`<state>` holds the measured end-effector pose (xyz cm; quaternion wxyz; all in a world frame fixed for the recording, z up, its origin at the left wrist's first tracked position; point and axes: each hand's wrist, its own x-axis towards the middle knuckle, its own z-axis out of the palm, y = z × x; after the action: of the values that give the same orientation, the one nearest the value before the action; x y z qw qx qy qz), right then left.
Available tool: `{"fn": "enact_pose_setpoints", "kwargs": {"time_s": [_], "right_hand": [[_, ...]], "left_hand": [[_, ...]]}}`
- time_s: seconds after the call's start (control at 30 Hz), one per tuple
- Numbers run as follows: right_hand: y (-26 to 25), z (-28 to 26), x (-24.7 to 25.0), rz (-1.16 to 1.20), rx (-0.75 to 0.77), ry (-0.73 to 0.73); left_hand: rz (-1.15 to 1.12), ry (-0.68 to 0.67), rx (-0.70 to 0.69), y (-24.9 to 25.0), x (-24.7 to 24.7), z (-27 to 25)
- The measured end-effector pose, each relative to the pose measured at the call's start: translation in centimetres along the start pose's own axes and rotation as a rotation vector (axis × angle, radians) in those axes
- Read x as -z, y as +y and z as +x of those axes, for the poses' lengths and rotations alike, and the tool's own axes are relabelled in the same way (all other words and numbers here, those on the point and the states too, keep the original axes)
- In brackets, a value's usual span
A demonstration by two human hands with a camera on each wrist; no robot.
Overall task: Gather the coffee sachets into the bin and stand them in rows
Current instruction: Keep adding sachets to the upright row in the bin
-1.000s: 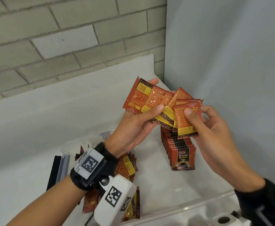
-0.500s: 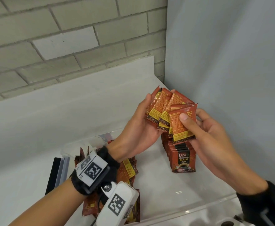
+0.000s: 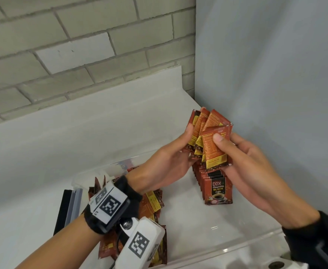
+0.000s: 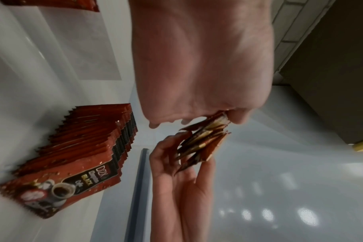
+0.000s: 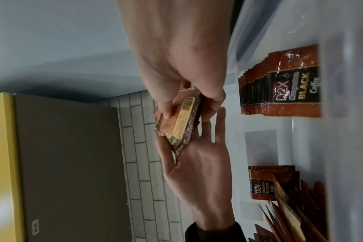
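Note:
Both hands hold a bunch of red-orange coffee sachets (image 3: 210,140) above the clear bin (image 3: 217,251). My left hand (image 3: 178,152) grips the bunch's left edge, thumb in front and fingers behind. On the front sachet lies the thumb of my right hand (image 3: 231,146), its fingers behind. Under the bunch a row of standing sachets (image 3: 217,187) runs along the bin's right side. Loose sachets (image 3: 151,202) lie in a pile at the bin's left, partly hidden by my left wrist. The left wrist view shows the bunch (image 4: 203,140) edge-on and the row (image 4: 83,147).
A grey panel (image 3: 275,74) stands close on the right, a brick wall (image 3: 81,45) behind. A black and grey flat item (image 3: 66,210) stands outside the bin's left wall. White counter (image 3: 42,152) lies to the left. A yellow-edged cabinet (image 5: 2,163) shows in the right wrist view.
The wide fan of sachets has been pushed together into a tight bunch. Both hands have dropped a little toward the standing row, and my left thumb now sits at the bunch's left edge.

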<state>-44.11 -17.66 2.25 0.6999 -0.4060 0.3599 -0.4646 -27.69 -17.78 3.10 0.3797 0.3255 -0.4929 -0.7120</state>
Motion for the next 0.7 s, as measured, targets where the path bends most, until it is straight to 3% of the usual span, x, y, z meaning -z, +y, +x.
{"fn": "enact_pose_setpoints", "kwargs": {"time_s": [0.3,0.5,0.6,0.7], "right_hand": [[-0.1,0.0,0.0,0.024,0.022,-0.002],[-0.1,-0.1,0.2,-0.044,0.104,0.056],[-0.1,-0.3,0.3,-0.119,0.159,0.077],[0.0,-0.4,0.3,-0.193,0.212,0.057]], "left_hand": [[0.262,0.082,0.068,-0.1,-0.6,-0.2],[0.697,0.185,0.008,2.4,-0.6,1.4],[1.042,0.045,-0.092,3.7,-1.2,0.0],[1.391,-0.003,-0.242,3.8,-2.2,-0.1]]}}
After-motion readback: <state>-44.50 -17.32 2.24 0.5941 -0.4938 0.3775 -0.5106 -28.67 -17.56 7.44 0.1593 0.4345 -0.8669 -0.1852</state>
